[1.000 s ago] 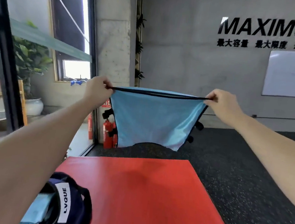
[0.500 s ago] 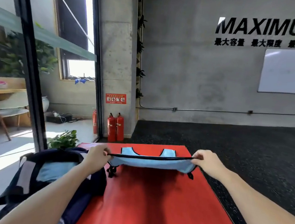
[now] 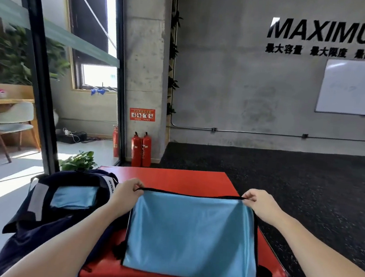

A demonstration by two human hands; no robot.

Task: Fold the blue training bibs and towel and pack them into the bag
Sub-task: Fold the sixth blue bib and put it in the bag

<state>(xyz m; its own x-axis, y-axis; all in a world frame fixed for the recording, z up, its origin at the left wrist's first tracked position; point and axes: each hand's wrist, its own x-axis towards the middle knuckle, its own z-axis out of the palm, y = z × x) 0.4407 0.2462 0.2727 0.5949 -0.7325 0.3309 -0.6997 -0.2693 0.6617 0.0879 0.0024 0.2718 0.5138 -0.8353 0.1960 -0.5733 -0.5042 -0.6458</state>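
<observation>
A light blue training bib (image 3: 191, 234) with black trim lies folded flat on the red padded block (image 3: 173, 178). My left hand (image 3: 126, 189) pinches its far left corner and my right hand (image 3: 257, 201) pinches its far right corner, holding the black far edge taut. A dark navy bag (image 3: 44, 219) sits open at the block's left side. Inside its mouth lies a folded light blue piece (image 3: 73, 198); whether it is a bib or the towel is unclear.
Two red fire extinguishers (image 3: 141, 149) stand at the concrete pillar beyond the block. A glass partition with a dark frame (image 3: 38, 86) runs along the left, a potted plant (image 3: 78, 162) at its foot. Black speckled rubber floor (image 3: 304, 193) spreads to the right.
Both hands came down from chest height with the bib and laid it on the red block, then drew its far edge toward me, so it now lies flat and folded.
</observation>
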